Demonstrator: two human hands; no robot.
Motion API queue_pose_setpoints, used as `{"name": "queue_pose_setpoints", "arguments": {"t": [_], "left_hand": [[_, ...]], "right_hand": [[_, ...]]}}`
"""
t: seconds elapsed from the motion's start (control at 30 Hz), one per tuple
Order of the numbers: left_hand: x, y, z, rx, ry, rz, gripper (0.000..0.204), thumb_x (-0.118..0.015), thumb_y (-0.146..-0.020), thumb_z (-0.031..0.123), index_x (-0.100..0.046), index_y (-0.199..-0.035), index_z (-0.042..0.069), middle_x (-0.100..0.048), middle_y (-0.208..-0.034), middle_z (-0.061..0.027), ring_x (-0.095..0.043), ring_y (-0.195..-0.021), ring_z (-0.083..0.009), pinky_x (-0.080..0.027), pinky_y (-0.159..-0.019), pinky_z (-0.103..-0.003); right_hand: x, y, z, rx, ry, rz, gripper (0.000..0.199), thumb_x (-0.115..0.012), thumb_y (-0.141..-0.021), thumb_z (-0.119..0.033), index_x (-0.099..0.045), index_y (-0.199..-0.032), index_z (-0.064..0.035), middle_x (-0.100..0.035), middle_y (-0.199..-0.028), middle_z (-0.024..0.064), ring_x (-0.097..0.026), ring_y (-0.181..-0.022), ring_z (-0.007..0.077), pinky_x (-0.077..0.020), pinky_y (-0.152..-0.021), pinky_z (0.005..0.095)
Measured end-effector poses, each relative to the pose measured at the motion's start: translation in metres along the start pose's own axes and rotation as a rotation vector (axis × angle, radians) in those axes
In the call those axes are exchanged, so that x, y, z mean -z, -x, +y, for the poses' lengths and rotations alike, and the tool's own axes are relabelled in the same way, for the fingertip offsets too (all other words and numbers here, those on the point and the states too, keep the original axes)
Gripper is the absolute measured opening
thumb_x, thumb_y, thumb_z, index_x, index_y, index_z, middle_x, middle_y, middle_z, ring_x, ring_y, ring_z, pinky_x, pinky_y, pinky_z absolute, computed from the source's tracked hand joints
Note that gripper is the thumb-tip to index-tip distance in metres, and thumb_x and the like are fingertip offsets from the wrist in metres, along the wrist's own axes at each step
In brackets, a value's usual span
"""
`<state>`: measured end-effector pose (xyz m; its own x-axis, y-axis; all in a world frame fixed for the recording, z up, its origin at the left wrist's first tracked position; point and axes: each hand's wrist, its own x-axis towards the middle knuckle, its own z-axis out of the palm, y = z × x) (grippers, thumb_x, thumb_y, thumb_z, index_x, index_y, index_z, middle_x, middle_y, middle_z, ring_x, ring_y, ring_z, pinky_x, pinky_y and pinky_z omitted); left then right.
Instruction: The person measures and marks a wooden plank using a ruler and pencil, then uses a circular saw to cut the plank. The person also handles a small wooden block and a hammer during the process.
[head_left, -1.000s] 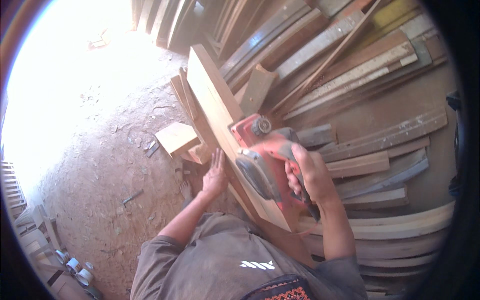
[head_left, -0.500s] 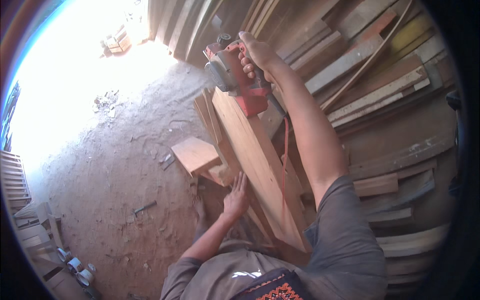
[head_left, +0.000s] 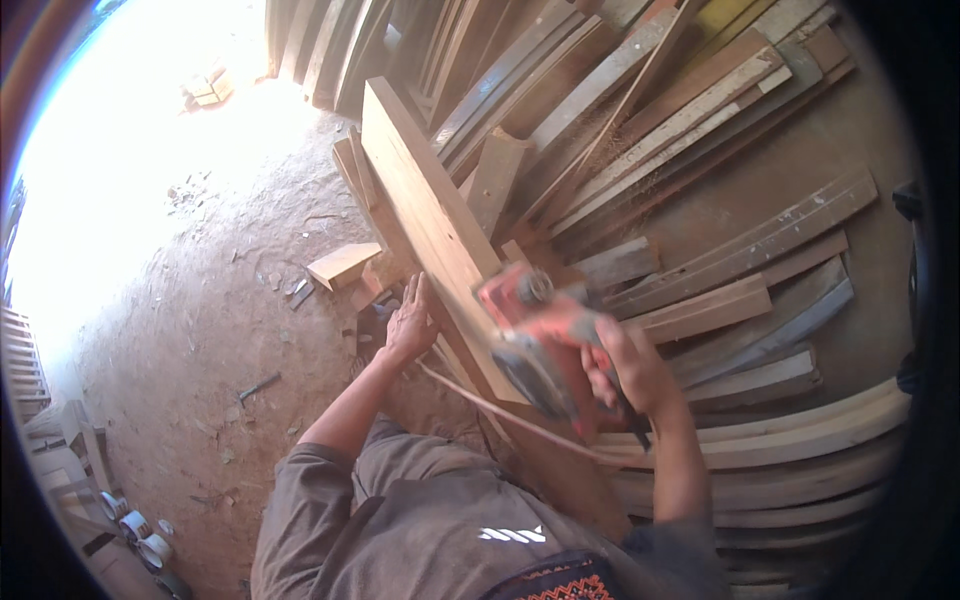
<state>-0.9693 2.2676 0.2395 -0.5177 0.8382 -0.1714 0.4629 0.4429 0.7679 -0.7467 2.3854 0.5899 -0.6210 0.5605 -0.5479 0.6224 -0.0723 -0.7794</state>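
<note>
My right hand (head_left: 632, 368) is wrapped round the rear handle of a red and grey electric planer (head_left: 548, 345), blurred by motion. The planer sits over the near part of a long pale wooden board (head_left: 425, 185), which slants away to the far left; its underside is hidden. A power cord (head_left: 505, 413) loops from the tool across toward the left. With fingers stretched out, my left hand (head_left: 408, 325) rests at the left side of the wooden support under the board, holding nothing.
Stacked planks (head_left: 690, 130) fill the right side, with curved boards (head_left: 770, 430) nearer me. A wood block (head_left: 343, 264) stands left of the board. On the dirt floor (head_left: 200, 320) lies a small hammer-like tool (head_left: 260, 388). White round items (head_left: 133, 524) sit at the lower left.
My right hand has drawn the planer back from the board's far end toward me, to the near right. The cord now loops leftward. My left hand stays beside the board, fingers still extended.
</note>
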Motion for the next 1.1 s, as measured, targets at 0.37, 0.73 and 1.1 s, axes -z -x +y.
{"name": "queue_pose_setpoints", "arguments": {"t": [0.37, 0.73, 1.1], "left_hand": [[-0.118, 0.135, 0.154, -0.024, 0.129, 0.298, 0.155, -0.093, -0.068, 0.046, 0.022, -0.162, 0.002, 0.001, -0.171, -0.0335, -0.029, -0.152, -0.053, -0.039, -0.119, -0.054], [-0.019, 0.086, 0.244, 0.019, 0.28, 0.58, 0.129, -0.086, -0.072, 0.023, 0.0, -0.163, -0.008, -0.011, -0.17, -0.0314, -0.015, -0.159, -0.0422, -0.022, -0.129, -0.048], [0.113, 0.037, 0.305, -0.061, 0.653, 0.607, 0.132, -0.085, -0.063, 0.017, -0.003, -0.161, -0.014, -0.013, -0.169, -0.0306, -0.01, -0.16, -0.0399, -0.013, -0.131, -0.045]], "right_hand": [[0.052, 0.246, 0.217, -0.006, -0.413, 0.416, 0.063, -0.05, -0.107, -0.058, -0.066, -0.106, 0.0034, -0.056, -0.061, 0.0046, -0.054, -0.049, 0.0135, -0.0423, -0.046, 0.0287], [0.027, 0.21, 0.318, -0.046, -0.542, 0.532, 0.053, -0.057, -0.106, -0.051, -0.063, -0.104, 0.0014, -0.056, -0.062, 0.0057, -0.056, -0.046, 0.0161, -0.0462, -0.041, 0.0319], [0.026, 0.153, 0.324, 0.032, -0.483, 0.367, 0.046, -0.062, -0.105, -0.046, -0.063, -0.106, -0.0007, -0.055, -0.064, 0.0039, -0.054, -0.049, 0.0146, -0.0455, -0.044, 0.0314]]}}
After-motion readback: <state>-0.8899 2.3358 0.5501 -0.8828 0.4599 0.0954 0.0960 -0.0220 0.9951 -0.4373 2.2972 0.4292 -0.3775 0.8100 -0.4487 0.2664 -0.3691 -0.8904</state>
